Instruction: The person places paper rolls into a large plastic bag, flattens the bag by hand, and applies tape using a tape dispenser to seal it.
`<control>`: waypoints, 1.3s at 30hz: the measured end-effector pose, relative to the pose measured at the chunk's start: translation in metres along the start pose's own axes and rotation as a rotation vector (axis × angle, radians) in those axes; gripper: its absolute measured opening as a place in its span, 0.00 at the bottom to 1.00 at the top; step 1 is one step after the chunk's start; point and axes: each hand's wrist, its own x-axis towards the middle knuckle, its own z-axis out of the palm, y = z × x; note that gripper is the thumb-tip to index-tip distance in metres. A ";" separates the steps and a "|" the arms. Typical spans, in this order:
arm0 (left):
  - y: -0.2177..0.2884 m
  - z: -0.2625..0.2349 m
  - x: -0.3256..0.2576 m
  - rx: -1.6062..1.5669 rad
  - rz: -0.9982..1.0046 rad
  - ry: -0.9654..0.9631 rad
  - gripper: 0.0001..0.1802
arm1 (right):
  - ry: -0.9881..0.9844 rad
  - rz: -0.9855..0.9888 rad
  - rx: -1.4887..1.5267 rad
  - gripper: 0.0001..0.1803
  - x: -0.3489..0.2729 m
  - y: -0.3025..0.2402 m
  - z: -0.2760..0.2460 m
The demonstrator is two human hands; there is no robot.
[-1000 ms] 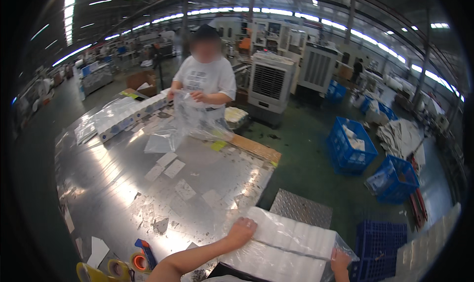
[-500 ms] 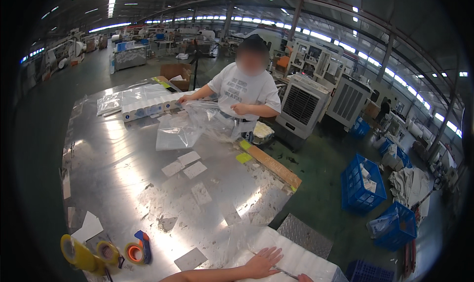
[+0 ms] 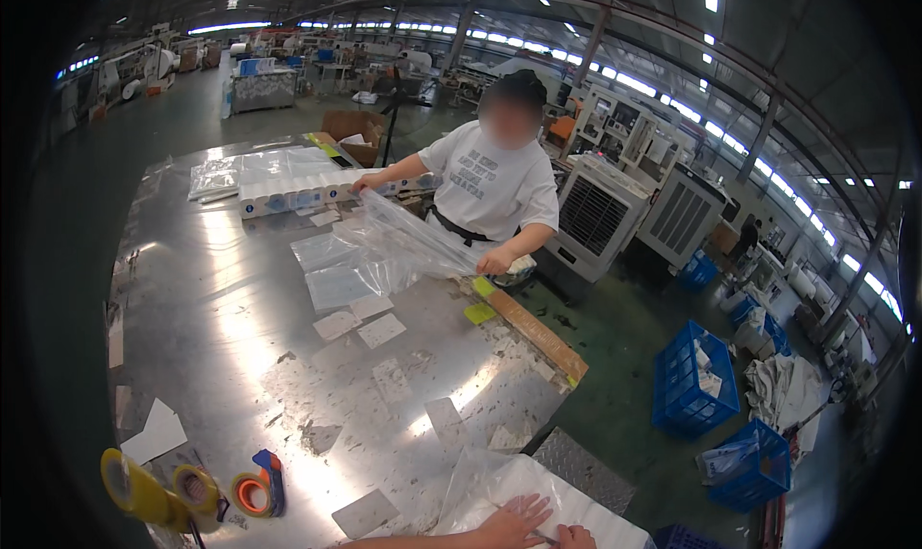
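Note:
A clear plastic bag (image 3: 469, 482) lies around a pack of white rolls (image 3: 576, 504) at the table's near right edge. Flat on the pack rests my left hand (image 3: 516, 523), its fingers stretched and spread. Close to its right, my right hand (image 3: 575, 537) has curled fingers pinching what looks like a gathered fold of the bag; the lower picture edge cuts it off. Across the table, a person in a white shirt (image 3: 495, 179) holds a large clear plastic bag (image 3: 399, 237) stretched between both hands.
Tape rolls (image 3: 197, 488) and an orange-and-blue tape dispenser (image 3: 272, 482) stand at the near left. Card pieces (image 3: 381, 331) lie about the metal table (image 3: 230, 357). A row of white rolls (image 3: 288, 200) sits at the far side. Blue crates (image 3: 693, 381) stand on the floor to the right.
The person opposite has spread the clear bag wide, one hand moving down toward the table edge. My right hand shows more, beside my left, which stays on the pack. The view has shifted slightly.

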 end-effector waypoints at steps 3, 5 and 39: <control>-0.001 0.000 0.001 -0.017 0.003 0.002 0.34 | -0.053 0.021 0.010 0.17 0.000 0.006 0.001; 0.000 0.003 -0.001 -0.033 0.002 0.010 0.35 | -0.033 0.028 0.018 0.13 -0.002 0.015 0.004; -0.008 -0.027 0.003 0.256 -0.044 -0.242 0.34 | -0.020 0.113 0.082 0.18 -0.028 -0.012 0.023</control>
